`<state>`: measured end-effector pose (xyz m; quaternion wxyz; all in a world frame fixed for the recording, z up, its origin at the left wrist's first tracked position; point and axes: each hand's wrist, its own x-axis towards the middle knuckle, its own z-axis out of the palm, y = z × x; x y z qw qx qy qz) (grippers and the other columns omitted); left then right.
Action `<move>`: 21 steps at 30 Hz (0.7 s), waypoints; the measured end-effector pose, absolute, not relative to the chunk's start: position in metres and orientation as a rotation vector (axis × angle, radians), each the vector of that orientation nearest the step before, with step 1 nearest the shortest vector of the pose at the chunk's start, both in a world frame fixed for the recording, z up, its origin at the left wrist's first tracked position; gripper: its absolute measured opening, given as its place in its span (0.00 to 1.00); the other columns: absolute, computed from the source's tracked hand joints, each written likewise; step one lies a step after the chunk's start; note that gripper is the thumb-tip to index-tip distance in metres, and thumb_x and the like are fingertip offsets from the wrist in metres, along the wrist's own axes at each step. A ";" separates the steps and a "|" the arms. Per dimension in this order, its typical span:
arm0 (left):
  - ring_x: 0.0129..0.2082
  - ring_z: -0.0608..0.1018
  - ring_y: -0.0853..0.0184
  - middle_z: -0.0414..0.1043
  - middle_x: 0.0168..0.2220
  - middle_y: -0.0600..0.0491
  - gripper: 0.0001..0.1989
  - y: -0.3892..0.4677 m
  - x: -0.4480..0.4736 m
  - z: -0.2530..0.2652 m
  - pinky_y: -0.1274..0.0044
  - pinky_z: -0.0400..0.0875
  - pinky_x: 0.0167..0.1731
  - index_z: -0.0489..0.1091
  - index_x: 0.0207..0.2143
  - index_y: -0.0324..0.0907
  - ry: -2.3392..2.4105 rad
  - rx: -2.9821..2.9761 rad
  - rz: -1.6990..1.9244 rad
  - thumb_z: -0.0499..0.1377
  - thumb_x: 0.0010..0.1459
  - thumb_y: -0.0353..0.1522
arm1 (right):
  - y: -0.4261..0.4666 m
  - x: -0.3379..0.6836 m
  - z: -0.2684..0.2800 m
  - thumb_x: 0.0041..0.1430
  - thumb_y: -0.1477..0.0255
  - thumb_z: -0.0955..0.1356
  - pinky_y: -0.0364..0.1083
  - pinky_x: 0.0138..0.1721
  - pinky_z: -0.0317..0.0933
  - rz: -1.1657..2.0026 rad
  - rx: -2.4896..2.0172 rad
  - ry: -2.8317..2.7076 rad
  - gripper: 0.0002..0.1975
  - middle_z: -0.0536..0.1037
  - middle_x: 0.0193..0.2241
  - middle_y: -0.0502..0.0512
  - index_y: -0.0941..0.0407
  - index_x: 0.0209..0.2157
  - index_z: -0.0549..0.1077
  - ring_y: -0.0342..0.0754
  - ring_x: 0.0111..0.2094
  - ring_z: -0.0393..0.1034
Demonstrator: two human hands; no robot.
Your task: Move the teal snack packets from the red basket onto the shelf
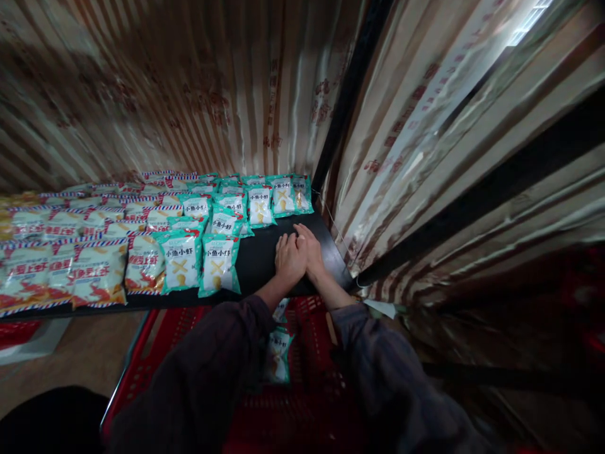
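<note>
My left hand (290, 260) and my right hand (312, 252) are side by side and touching, above the bare right end of a black shelf (258, 258). The right fingers are stretched forward; those of my left hand lie beside them, partly overlapped. No object shows in either hand. Closest on the left is a teal and white snack bag (219, 265), standing upright at the shelf's front edge. Similar teal bags stand in rows behind it, among them one at the back (259, 206). Whatever lies between the palms is hidden.
Striped red, white and blue snack bags (99, 271) fill the shelf's left side. Below my forearms is a red shopping basket (307, 378) with a few teal bags (278, 356) in it. Corrugated sheeting (227, 82) and a dark slanted post (347, 94) border the shelf.
</note>
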<state>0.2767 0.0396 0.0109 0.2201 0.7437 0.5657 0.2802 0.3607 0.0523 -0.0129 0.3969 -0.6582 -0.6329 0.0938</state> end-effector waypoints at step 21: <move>0.62 0.64 0.69 0.63 0.60 0.45 0.22 -0.132 0.168 -0.029 0.73 0.56 0.62 0.61 0.58 0.37 1.423 1.936 0.279 0.38 0.66 0.27 | -0.140 0.266 -0.063 0.60 0.75 0.60 0.54 0.62 0.54 0.373 -1.675 -1.687 0.18 0.62 0.62 0.58 0.54 0.50 0.73 0.51 0.64 0.53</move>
